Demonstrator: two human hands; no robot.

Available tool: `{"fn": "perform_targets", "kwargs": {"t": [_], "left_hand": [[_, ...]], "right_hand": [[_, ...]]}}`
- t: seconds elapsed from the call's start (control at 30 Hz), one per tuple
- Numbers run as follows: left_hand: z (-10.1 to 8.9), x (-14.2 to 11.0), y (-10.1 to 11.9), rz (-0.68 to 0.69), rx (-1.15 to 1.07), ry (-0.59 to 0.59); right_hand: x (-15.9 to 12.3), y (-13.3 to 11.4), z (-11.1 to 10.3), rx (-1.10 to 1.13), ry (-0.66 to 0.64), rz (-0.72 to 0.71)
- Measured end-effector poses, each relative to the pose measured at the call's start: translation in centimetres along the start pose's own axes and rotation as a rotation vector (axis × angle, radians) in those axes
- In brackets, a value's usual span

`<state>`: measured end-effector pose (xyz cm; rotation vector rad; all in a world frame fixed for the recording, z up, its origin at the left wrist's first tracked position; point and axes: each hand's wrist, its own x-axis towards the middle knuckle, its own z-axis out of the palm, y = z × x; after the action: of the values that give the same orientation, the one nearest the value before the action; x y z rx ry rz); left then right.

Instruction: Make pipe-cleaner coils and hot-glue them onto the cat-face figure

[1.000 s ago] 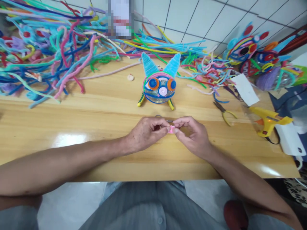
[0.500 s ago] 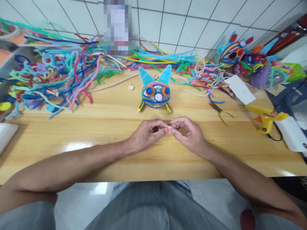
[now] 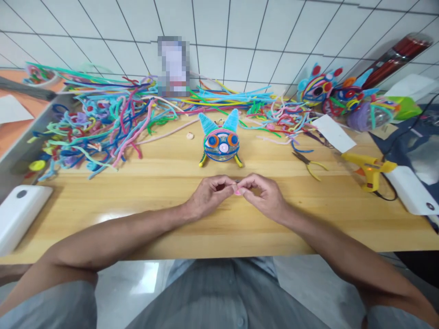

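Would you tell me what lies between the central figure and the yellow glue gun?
In the head view, the yellow-handled pliers lie between the central figure and the glue gun.

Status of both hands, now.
Left hand: closed, pinching a small pink piece.
Right hand: closed, pinching the same small pink piece.

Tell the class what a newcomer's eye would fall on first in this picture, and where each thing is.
Probably the toy with pointed blue ears and orange-ringed eyes, standing mid-table just beyond the hands. Next, perhaps, the tangle of bright pipe cleaners at the back left. Then the left hand and right hand, meeting at the near middle around a small pink piece.
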<state>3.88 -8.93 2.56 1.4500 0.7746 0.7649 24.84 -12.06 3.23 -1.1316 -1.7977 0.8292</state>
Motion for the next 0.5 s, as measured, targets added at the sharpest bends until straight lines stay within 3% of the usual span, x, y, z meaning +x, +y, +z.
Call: {"fn": "perform_targets", "kwargs": {"t": [0.23,0.5], "left_hand": [[-0.07,0.16,0.14,-0.054,-0.041,-0.017],[-0.1,-0.02,-0.12,-0.065,-0.053,-0.093]], "right_hand": [[-0.17,0.34,0.3,0.11,0.039,0.088],[-0.74,0.01,-0.12,-0.048,-0.014,-0.003]]}}
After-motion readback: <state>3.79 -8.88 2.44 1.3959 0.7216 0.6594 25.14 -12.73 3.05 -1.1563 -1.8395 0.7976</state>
